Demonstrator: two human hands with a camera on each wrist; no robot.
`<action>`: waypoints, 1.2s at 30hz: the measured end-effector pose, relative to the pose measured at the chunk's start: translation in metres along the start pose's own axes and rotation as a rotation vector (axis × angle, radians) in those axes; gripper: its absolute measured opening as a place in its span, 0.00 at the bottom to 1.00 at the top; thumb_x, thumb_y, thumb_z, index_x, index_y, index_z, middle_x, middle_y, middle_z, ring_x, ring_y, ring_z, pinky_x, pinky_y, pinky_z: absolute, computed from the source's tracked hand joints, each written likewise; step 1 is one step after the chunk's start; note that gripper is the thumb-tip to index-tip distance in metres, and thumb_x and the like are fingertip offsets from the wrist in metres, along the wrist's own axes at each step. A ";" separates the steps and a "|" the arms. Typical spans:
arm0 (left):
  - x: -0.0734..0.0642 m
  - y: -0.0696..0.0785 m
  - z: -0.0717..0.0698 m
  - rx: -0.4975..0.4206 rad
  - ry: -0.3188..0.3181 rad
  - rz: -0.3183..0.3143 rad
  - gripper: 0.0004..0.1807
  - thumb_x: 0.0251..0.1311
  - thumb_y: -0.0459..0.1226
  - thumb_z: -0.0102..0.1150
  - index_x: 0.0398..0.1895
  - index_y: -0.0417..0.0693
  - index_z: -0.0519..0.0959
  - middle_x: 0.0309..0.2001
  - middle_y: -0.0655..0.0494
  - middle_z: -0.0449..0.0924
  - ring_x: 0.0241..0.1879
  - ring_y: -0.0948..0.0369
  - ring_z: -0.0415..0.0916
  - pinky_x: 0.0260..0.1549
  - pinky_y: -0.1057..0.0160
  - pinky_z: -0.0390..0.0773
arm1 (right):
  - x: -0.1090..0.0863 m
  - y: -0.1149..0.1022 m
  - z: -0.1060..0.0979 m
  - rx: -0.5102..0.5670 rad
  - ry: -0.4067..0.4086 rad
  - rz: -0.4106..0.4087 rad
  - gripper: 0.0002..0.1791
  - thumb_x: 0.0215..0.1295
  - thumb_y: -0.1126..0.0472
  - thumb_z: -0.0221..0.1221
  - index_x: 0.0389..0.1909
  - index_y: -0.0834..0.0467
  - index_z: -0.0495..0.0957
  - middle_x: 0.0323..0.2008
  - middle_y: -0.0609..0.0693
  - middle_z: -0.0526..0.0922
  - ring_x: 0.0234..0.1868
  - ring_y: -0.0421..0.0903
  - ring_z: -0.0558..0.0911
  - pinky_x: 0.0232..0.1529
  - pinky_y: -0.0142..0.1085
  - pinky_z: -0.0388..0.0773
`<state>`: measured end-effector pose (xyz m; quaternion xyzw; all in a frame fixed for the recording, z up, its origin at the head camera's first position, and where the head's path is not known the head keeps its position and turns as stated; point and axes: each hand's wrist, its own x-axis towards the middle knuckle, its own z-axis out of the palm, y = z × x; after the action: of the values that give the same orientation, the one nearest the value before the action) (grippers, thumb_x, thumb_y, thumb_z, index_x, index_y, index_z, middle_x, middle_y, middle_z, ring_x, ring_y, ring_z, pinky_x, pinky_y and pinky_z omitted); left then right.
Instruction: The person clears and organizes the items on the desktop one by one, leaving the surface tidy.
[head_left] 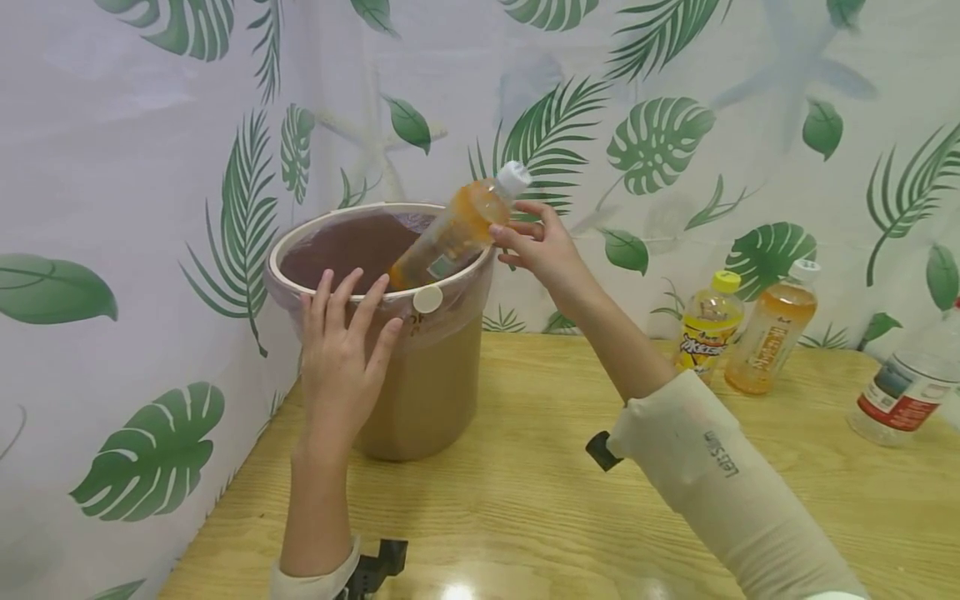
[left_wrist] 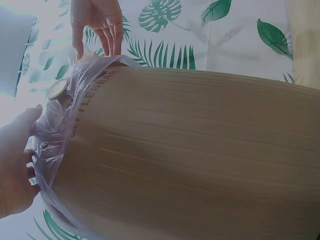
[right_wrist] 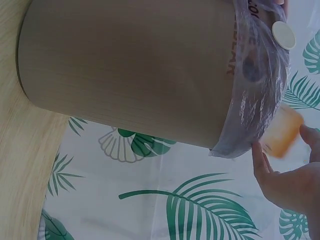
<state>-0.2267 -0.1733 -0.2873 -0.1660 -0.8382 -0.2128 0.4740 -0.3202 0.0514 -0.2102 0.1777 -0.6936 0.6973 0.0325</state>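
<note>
A tan trash bin (head_left: 420, 392) stands upright, a clear plastic liner (right_wrist: 257, 80) folded over its pale rim. A white-capped bottle with an orange tint (head_left: 450, 237) leans into the mouth, its lower end inside and its cap up to the right. In the right wrist view the bottle looks blurred. Beside its upper part is my right hand (head_left: 536, 242), fingers apart and not wrapped round it; whether the fingertips touch it is hard to tell. My left hand (head_left: 341, 358) rests its spread fingers on the near left of the lined rim.
To the right on the wooden table (head_left: 562, 517) stand a yellow-capped bottle (head_left: 705, 325) and another white-capped orange bottle (head_left: 772, 329). Farther right is a clear bottle with a red and white label (head_left: 903, 392). A leaf-patterned sheet (head_left: 570, 50) hangs behind and to the left.
</note>
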 end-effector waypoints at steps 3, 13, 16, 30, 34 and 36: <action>0.000 0.000 0.000 -0.001 0.003 0.000 0.30 0.67 0.57 0.33 0.61 0.48 0.70 0.63 0.45 0.61 0.68 0.52 0.42 0.65 0.51 0.36 | -0.001 0.000 0.000 -0.014 0.003 -0.006 0.31 0.64 0.62 0.56 0.64 0.60 0.54 0.55 0.61 0.70 0.50 0.52 0.76 0.50 0.38 0.74; 0.000 0.000 0.001 -0.010 0.014 0.007 0.29 0.68 0.56 0.34 0.60 0.49 0.70 0.62 0.45 0.62 0.67 0.49 0.45 0.65 0.51 0.37 | -0.006 0.009 -0.010 -0.029 0.005 0.009 0.31 0.63 0.63 0.57 0.64 0.63 0.55 0.55 0.61 0.70 0.53 0.55 0.74 0.50 0.38 0.74; 0.000 0.001 0.001 -0.013 0.017 0.008 0.30 0.67 0.57 0.34 0.60 0.48 0.70 0.62 0.45 0.62 0.68 0.50 0.44 0.65 0.51 0.37 | -0.009 0.010 -0.017 -0.035 0.010 0.016 0.32 0.63 0.62 0.57 0.64 0.62 0.55 0.56 0.61 0.70 0.53 0.55 0.74 0.50 0.38 0.74; 0.000 0.000 0.001 -0.005 0.016 0.004 0.31 0.67 0.57 0.33 0.61 0.48 0.70 0.62 0.45 0.61 0.68 0.50 0.44 0.65 0.51 0.37 | -0.027 0.015 -0.060 -0.068 0.030 0.016 0.34 0.63 0.59 0.58 0.65 0.62 0.53 0.59 0.61 0.66 0.55 0.52 0.72 0.53 0.38 0.71; 0.000 0.000 0.001 0.003 0.006 0.000 0.31 0.67 0.57 0.32 0.61 0.49 0.70 0.63 0.45 0.61 0.68 0.51 0.43 0.65 0.51 0.36 | -0.036 0.015 -0.079 -0.085 0.042 -0.005 0.35 0.63 0.59 0.57 0.65 0.64 0.51 0.59 0.63 0.65 0.54 0.50 0.73 0.53 0.37 0.71; 0.000 0.000 0.001 0.006 0.001 -0.002 0.31 0.67 0.57 0.32 0.61 0.49 0.69 0.63 0.45 0.61 0.68 0.51 0.43 0.65 0.51 0.36 | -0.042 0.015 -0.091 -0.105 0.048 -0.010 0.36 0.64 0.58 0.57 0.66 0.64 0.51 0.59 0.64 0.64 0.51 0.47 0.75 0.53 0.36 0.71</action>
<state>-0.2279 -0.1725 -0.2878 -0.1637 -0.8386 -0.2107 0.4748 -0.3039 0.1482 -0.2341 0.1623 -0.7273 0.6640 0.0618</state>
